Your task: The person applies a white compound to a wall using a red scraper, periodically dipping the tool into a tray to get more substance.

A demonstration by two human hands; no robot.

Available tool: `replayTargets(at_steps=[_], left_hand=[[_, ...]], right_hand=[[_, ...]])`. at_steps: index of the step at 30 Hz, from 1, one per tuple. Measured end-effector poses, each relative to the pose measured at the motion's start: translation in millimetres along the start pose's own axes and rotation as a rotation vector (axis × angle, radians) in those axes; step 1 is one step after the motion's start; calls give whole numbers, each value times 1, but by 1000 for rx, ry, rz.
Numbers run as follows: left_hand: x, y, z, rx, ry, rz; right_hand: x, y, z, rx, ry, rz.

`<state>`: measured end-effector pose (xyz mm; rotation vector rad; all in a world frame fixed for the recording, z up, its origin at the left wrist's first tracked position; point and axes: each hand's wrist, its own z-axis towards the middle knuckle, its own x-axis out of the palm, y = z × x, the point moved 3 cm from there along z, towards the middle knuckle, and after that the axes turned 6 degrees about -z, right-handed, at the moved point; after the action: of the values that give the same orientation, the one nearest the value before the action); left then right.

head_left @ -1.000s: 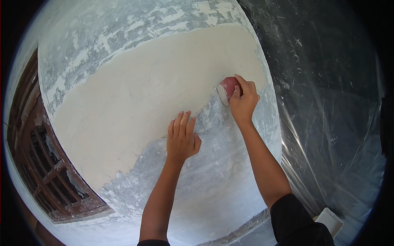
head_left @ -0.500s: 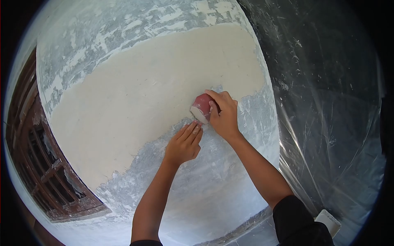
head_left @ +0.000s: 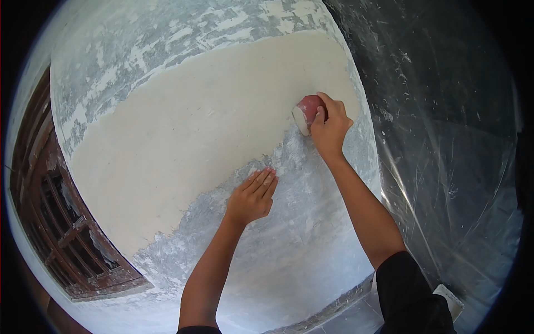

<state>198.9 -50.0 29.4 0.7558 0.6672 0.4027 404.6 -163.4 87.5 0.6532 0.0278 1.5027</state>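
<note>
My right hand (head_left: 332,127) grips a red putty scraper (head_left: 312,107), with thumb and fingers closed around its body. Whitish putty coats the scraper's lower left edge, which is against the wall where the cream putty layer (head_left: 211,111) borders the bare grey surface (head_left: 278,211). Lower and to the left, my left hand (head_left: 251,196) lies flat on the wall, fingers stretched out side by side. Its fingertips carry white smears and rest near the ragged lower edge of the putty layer. Nothing is held in it.
A brown wooden barred window (head_left: 75,234) is set in the wall at left. Dark plastic sheeting (head_left: 445,156) hangs along the right side. A white container (head_left: 448,300) stands low at the right, partly behind my sleeve. Floor tiles (head_left: 356,314) show below the wall.
My right hand has moved up and to the right along the wall with the scraper, away from my left hand. The left hand has stayed nearly in place.
</note>
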Motion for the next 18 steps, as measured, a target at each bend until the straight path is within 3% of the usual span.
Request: replayTargets(at_steps=[2,4,7,11,13,15,18], left_hand=[[1,0,-1,-7,10,-5],[1,1,-1,-14,16,-8],[-1,-1,2,-13,15,-8],[-5,-2,3,-10,16,-10],[-6,-1,4,-18,10,-8],[-6,-2,4,-21,14,-21],[-5,-1,4,-11,11,-9]], right_hand=[[-7,1,3,39,-66,-36],[1,31,-10,-97,102,287],[19,47,-27,-240,316,239],[-2,-3,6,61,-18,-64],[-7,10,1,51,-28,149],[0,43,-22,-125,163,264],[18,47,-37,-193,355,255]])
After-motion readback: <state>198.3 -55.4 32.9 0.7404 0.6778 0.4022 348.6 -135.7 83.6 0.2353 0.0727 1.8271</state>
